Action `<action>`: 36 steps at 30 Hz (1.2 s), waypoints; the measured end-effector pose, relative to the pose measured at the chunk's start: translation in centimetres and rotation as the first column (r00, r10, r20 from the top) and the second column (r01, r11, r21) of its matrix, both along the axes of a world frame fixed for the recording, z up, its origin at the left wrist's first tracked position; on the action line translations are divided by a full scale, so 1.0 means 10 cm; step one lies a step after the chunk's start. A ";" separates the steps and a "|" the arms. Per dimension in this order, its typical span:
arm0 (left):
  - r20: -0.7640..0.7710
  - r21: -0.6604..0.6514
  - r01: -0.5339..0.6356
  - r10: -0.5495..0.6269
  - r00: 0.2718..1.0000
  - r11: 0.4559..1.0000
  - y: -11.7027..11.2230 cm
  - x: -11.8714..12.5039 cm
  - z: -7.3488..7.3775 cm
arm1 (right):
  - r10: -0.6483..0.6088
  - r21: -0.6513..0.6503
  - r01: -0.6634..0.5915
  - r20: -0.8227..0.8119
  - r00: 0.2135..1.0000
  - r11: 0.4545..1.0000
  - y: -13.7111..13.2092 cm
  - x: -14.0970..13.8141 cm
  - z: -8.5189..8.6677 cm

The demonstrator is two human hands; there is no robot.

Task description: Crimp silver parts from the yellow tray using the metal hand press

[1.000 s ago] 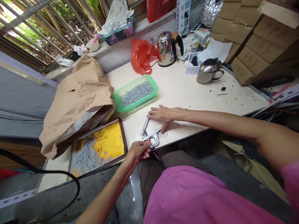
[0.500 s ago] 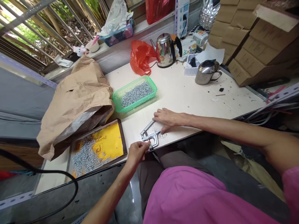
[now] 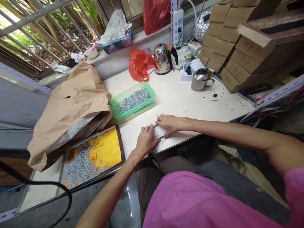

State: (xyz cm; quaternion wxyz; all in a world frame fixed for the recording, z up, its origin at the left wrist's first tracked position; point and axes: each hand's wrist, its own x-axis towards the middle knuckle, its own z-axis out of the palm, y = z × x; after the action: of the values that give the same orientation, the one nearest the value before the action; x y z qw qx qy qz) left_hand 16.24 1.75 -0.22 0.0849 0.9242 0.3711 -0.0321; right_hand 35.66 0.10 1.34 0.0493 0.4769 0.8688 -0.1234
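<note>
On the near edge of the table lies a pair of metal pliers (image 3: 155, 125), its two handles pointing right and spread apart. My left hand (image 3: 145, 138) is wrapped over the head of the pliers and hides most of it. The fingers and thumb of my right hand (image 3: 170, 123) span the handle ends. To the left of my left hand, a shallow brown tray (image 3: 120, 143) holds many small silvery metal pins (image 3: 80, 164) on a yellow sheet. Beyond my hands stands a green basket (image 3: 113, 106) with more such pins.
A large brown paper bag (image 3: 71, 104) leans behind the tray. At the back are a red plastic bag (image 3: 139, 66), a steel kettle (image 3: 161, 58) and a smaller steel pot (image 3: 199, 80). Cardboard boxes (image 3: 249, 53) are stacked at the right. A black cable (image 3: 47, 183) loops at lower left.
My left hand has gone from pinching at the jaw of the pliers to lying over their head. My right hand stays on the handles. The view has shifted slightly.
</note>
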 end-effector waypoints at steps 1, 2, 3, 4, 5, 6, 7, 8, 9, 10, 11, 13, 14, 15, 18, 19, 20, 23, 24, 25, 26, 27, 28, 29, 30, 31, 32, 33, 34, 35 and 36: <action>-0.017 0.004 0.007 -0.007 1.000 1.000 0.02 0.02 0.01 | -0.004 0.000 0.004 0.001 1.000 1.000 -0.01 0.00 0.02; -0.030 0.006 0.015 -0.015 0.999 1.000 0.03 0.03 0.01 | -0.019 -0.002 0.019 0.003 1.000 1.000 -0.02 -0.02 0.03; -0.037 0.005 0.024 -0.024 0.999 1.000 0.04 0.04 0.02 | -0.042 0.000 0.042 0.003 0.999 0.999 -0.04 -0.03 0.03; -0.036 0.004 0.033 -0.033 0.999 0.999 0.04 0.04 0.02 | -0.063 0.001 0.063 0.000 0.998 0.998 -0.05 -0.05 0.03; -0.028 0.002 0.043 -0.043 0.999 0.999 0.03 0.04 0.02 | -0.079 0.002 0.079 -0.006 0.997 0.997 -0.07 -0.07 0.02; -0.014 0.001 0.050 -0.050 0.999 0.999 0.03 0.04 0.02 | -0.090 0.004 0.090 -0.016 0.996 0.996 -0.09 -0.09 -0.01; 0.001 0.001 0.054 -0.054 0.999 0.999 0.01 0.04 0.01 | -0.095 0.009 0.095 -0.031 0.995 0.995 -0.11 -0.10 -0.04; 0.014 0.003 0.052 -0.052 0.999 0.999 0.00 0.03 0.01 | -0.099 0.014 0.100 -0.050 0.994 0.995 -0.13 -0.12 -0.08; 0.022 0.007 0.045 -0.045 0.999 0.999 -0.01 0.03 0.01 | -0.110 0.020 0.111 -0.068 0.992 0.994 -0.15 -0.13 -0.12; 0.023 0.010 0.036 -0.037 0.999 0.999 -0.02 0.04 0.01 | -0.126 0.025 0.129 -0.085 0.988 0.991 -0.17 -0.14 -0.16; 0.018 0.013 0.030 -0.030 0.999 0.999 -0.03 0.04 0.01 | -0.143 0.030 0.147 -0.099 0.985 0.989 -0.18 -0.15 -0.20; 0.006 0.014 0.021 -0.021 1.000 1.000 -0.03 0.05 0.02 | -0.168 0.037 0.173 -0.117 0.979 0.984 -0.21 -0.15 -0.23; 0.004 0.014 0.019 -0.019 1.000 1.000 -0.04 0.04 0.02 | -0.177 0.041 0.183 -0.120 0.977 0.982 -0.21 -0.15 -0.23; 0.012 0.016 0.020 -0.020 1.000 1.000 -0.05 0.04 0.01 | -0.182 0.045 0.188 -0.124 0.976 0.981 -0.21 -0.13 -0.21; 0.110 0.063 0.004 -0.011 0.994 0.998 -0.16 -0.01 -0.08 | -0.164 0.039 0.170 -0.121 0.979 0.985 -0.19 -0.05 -0.14; 0.158 0.089 -0.003 -0.011 0.987 0.996 -0.22 -0.03 -0.13 | -0.145 0.029 0.149 -0.122 0.982 0.988 -0.17 -0.02 -0.12; 0.206 0.115 -0.009 -0.015 0.978 0.993 -0.30 -0.05 -0.19 | -0.122 0.016 0.125 -0.129 0.984 0.992 -0.15 0.01 -0.11; 0.318 0.146 -0.012 -0.036 0.948 0.989 -0.52 -0.08 -0.36 | -0.106 0.008 0.109 -0.181 0.978 0.994 -0.08 0.07 -0.13; 0.338 0.141 -0.007 -0.041 0.940 0.990 -0.59 -0.08 -0.41 | -0.125 0.017 0.130 -0.183 0.975 0.991 -0.05 0.08 -0.15; 0.352 0.130 -0.005 -0.041 0.935 0.992 -0.64 -0.08 -0.44 | -0.148 0.033 0.155 -0.170 0.974 0.987 -0.02 0.07 -0.16; 0.361 0.115 -0.003 -0.039 0.932 0.993 -0.68 -0.07 -0.46 | -0.168 0.056 0.178 -0.146 0.975 0.982 0.01 0.07 -0.17; 0.368 0.098 -0.002 -0.035 0.929 0.995 -0.71 -0.06 -0.47 | -0.184 0.080 0.194 -0.117 0.976 0.978 0.04 0.06 -0.18; 0.374 0.082 -0.002 -0.029 0.927 0.997 -0.73 -0.05 -0.48 | -0.199 0.100 0.207 -0.088 0.976 0.973 0.08 0.04 -0.17; 0.382 0.068 -0.005 -0.021 0.924 0.998 -0.74 -0.05 -0.47 | -0.216 0.118 0.222 -0.062 0.974 0.968 0.11 0.01 -0.15; 0.393 0.055 -0.013 -0.010 0.920 0.998 -0.75 -0.04 -0.47 | -0.243 0.134 0.245 -0.038 0.969 0.960 0.14 -0.02 -0.12; 0.405 0.046 -0.021 0.000 0.914 0.999 -0.75 -0.03 -0.46 | -0.269 0.148 0.269 -0.020 0.963 0.952 0.17 -0.08 -0.09; 0.420 0.038 -0.026 0.008 0.907 0.999 -0.76 -0.02 -0.45 | -0.276 0.158 0.274 -0.009 0.961 0.949 0.18 -0.15 -0.05; 0.438 0.033 -0.029 0.012 0.899 0.999 -0.76 -0.01 -0.45 | -0.244 0.164 0.242 -0.005 0.970 0.956 0.19 -0.24 -0.02; 0.455 0.029 -0.032 0.015 0.890 0.999 -0.77 -0.01 -0.44 | -0.174 0.165 0.173 -0.011 0.985 0.971 0.18 -0.34 0.01; 0.465 0.023 -0.035 0.020 0.885 0.999 -0.77 0.00 -0.44 | -0.079 0.160 0.082 -0.025 0.997 0.984 0.17 -0.46 0.03; 0.464 0.012 -0.038 0.028 0.885 0.999 -0.78 0.00 -0.45 | 0.033 0.153 -0.027 -0.036 0.999 0.988 0.15 -0.59 0.05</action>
State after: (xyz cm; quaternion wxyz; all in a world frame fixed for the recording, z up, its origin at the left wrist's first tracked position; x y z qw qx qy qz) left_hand 16.26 -6.02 -4.72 0.1622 0.8995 0.3559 0.1949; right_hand 29.74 1.58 1.81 -0.0019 0.4636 0.8837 -0.0651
